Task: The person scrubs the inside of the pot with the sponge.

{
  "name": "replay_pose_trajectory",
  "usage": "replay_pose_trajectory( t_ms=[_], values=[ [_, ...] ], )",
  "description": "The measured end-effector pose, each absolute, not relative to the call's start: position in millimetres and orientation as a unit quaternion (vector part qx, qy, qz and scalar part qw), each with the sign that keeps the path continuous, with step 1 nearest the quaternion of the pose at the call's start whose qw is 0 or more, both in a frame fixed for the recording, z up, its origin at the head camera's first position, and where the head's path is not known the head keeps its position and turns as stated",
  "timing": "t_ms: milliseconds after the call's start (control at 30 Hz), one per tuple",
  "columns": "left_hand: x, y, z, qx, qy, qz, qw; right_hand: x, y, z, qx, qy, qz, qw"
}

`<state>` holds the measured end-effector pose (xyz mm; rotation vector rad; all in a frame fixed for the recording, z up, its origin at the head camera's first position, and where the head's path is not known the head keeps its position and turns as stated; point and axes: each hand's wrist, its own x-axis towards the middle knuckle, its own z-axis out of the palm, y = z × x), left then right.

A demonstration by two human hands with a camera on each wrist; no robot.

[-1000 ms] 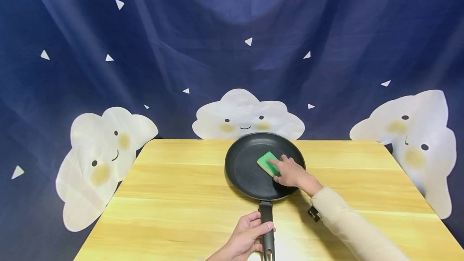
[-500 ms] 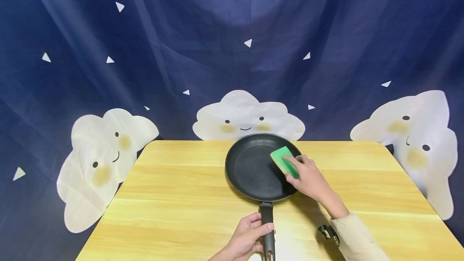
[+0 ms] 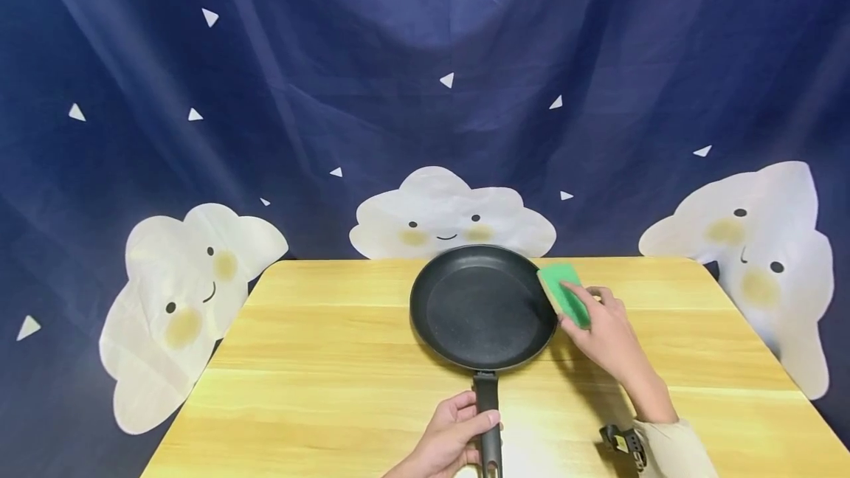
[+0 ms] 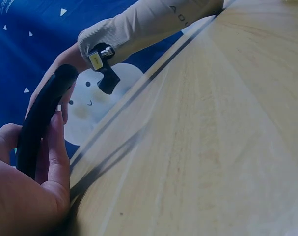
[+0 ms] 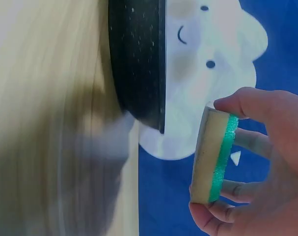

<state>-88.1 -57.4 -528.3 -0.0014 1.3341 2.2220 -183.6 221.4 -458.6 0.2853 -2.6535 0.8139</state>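
A black frying pan [image 3: 481,308] lies on the wooden table with its handle toward me. My left hand [image 3: 450,434] grips the pan's handle [image 3: 488,419], thumb across the top; the left wrist view shows the handle's end [image 4: 45,108] between thumb and fingers. A sponge [image 3: 564,293], green on one face and cream on the other, is pinched by its edges in my right hand [image 3: 607,334]. In the head view they are at the pan's right rim. The right wrist view shows the sponge [image 5: 212,157] raised, apart from the pan's side [image 5: 139,59].
The light wooden table [image 3: 319,360] spreads out on both sides of the pan. Behind its far edge hangs a dark blue curtain [image 3: 425,94] with white clouds and triangles. A black wrist device [image 3: 623,442] sits at the right sleeve.
My right hand has carried the sponge from the pan's inside rightward to its right rim, lifting it off the pan's bottom. My left hand keeps its grip on the handle.
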Motion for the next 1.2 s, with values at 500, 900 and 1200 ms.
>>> replay_pose_trajectory(
  t_ms=[500,900,1200],
  values=[
    [-86,-56,-528,0.002,0.492,0.826,0.274,-185,265,-484,0.04,-0.959,0.257,0.115],
    [-86,-61,-524,-0.001,0.491,0.826,0.276,-189,269,-487,0.015,-0.969,0.245,0.02],
    [-87,-68,-528,-0.001,0.479,0.825,0.301,-191,269,-488,0.03,-0.968,0.25,0.005]
  ],
)
